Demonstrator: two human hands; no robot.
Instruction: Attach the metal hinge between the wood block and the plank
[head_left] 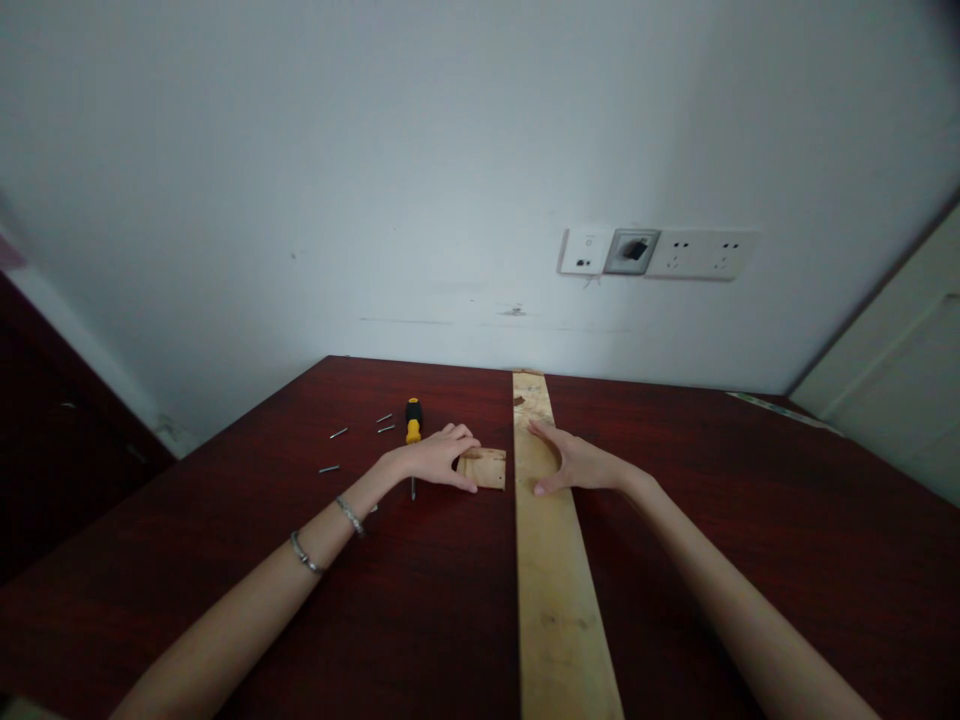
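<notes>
A long, flat, pale wooden plank (559, 610) was laid lengthwise over the dark red-brown bench (420, 620), up to its far edge. Just left of the plank, a small rectangular pale wooden block (491, 471) was held by the left hand (439, 460), thumb and fingers half parted around it. On the plank's right side, the right hand (589, 465) was rested, widely spread. Farther left of the plank were placed a black-and-yellow-handled screwdriver (414, 420) and four thin grey metal fasteners (339, 433).
</notes>
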